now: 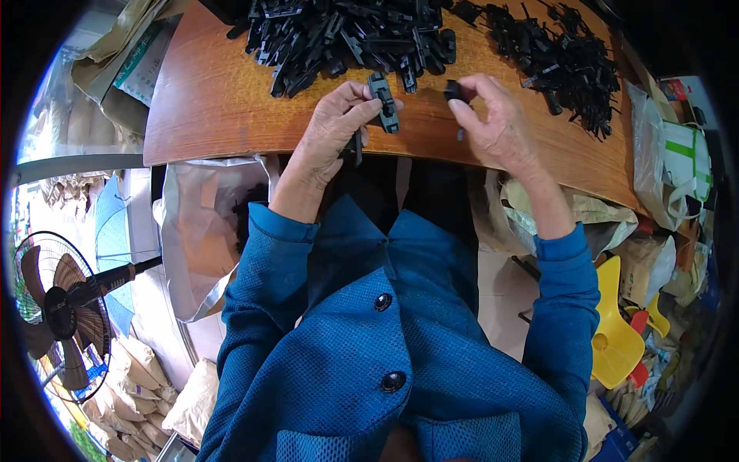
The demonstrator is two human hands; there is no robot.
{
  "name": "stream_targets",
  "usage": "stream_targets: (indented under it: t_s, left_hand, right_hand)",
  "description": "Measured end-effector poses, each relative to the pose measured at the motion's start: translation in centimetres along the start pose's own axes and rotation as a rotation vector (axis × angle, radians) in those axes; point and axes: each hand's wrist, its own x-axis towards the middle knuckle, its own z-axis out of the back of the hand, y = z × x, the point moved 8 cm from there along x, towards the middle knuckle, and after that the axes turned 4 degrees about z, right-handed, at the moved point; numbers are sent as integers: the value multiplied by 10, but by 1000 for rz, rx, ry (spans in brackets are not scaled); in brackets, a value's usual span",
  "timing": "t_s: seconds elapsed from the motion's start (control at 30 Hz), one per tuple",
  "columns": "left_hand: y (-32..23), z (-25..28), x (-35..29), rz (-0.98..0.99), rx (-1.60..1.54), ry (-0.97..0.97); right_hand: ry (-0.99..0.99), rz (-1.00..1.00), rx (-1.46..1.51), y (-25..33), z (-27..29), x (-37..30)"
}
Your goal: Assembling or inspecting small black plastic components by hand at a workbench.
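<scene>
Above the near edge of the wooden table, my left hand is closed on a long dark grey plastic part, pinched between thumb and fingers. A thin black strip sticks out below that hand; I cannot tell whether it belongs to the same part. To the right, my right hand pinches a small black plastic piece between thumb and fingertips, apart from the left hand. A tiny grey bit shows under the right thumb, too small to name. Beyond my hands lies a heap of black plastic parts.
Another pile of thinner black parts covers the right of the wooden table. A white sack hangs open at the near edge, left of my body. At far left stands a fan; a yellow plastic object is at right.
</scene>
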Motion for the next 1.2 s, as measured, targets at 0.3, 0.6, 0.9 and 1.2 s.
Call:
stream_targets:
  t_s: [0.3,0.6,0.9,1.2]
  left_hand:
    - [26,-16,-10,199,-83,82]
    - [34,-26,-13,247,-72,-14]
    - [27,-33,-5,-68,291,-180]
    - [4,-29,8,-146,490,-203]
  right_hand:
    - [-146,520,-198,73,-3,-13]
    - [-72,697,-455,86,-29,-26]
    - [-144,331,-301,53,-20,-9]
    - [105,-211,766,-24,-46,10]
